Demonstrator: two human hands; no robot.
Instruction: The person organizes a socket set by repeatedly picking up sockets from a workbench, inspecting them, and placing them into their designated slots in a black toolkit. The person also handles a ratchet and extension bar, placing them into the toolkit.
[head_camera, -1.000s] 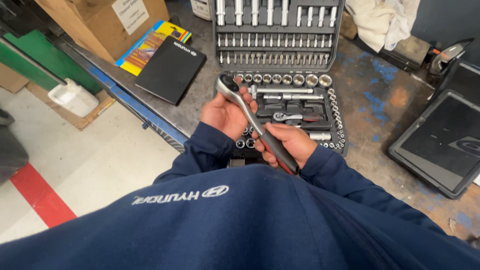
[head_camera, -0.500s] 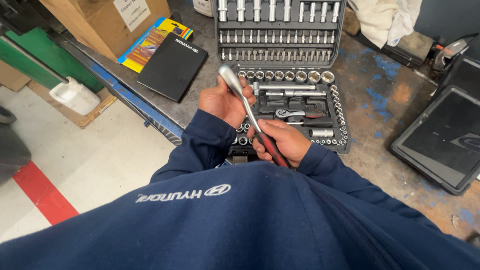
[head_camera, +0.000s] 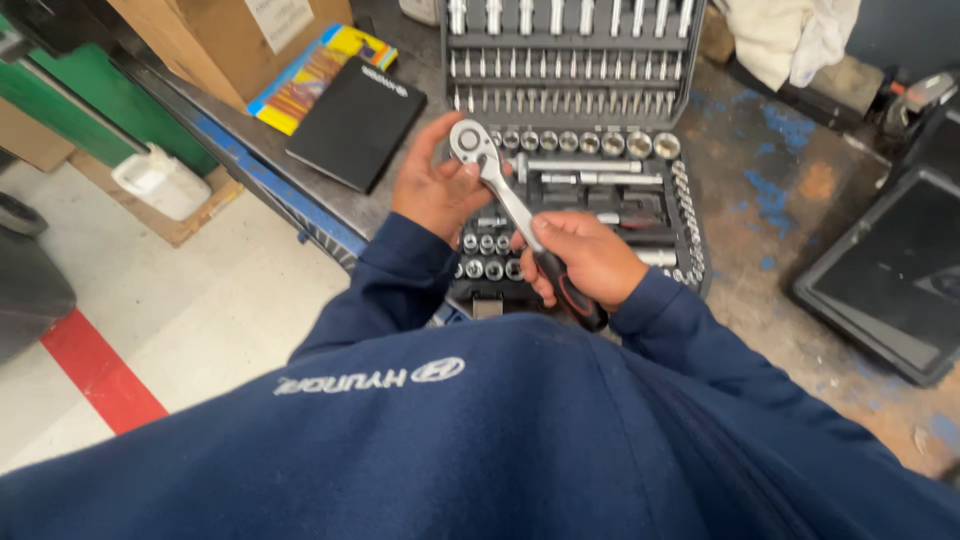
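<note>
Ratchet wrench (head_camera: 505, 190) held over the open socket case (head_camera: 655, 175).
Right hand (head_camera: 585, 262) has its grip closed around the handle; left hand (head_camera: 437, 188) pinches the head, above the bench (head_camera: 790, 260).

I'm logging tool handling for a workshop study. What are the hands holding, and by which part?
A ratchet wrench: the right hand grips its black-and-red handle, while the left hand has its fingers at the round head.

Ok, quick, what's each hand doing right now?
Left hand: fingers on the head of the ratchet wrench, steadying it.
Right hand: closed around the wrench's black and red handle, above the open socket set case.
</note>
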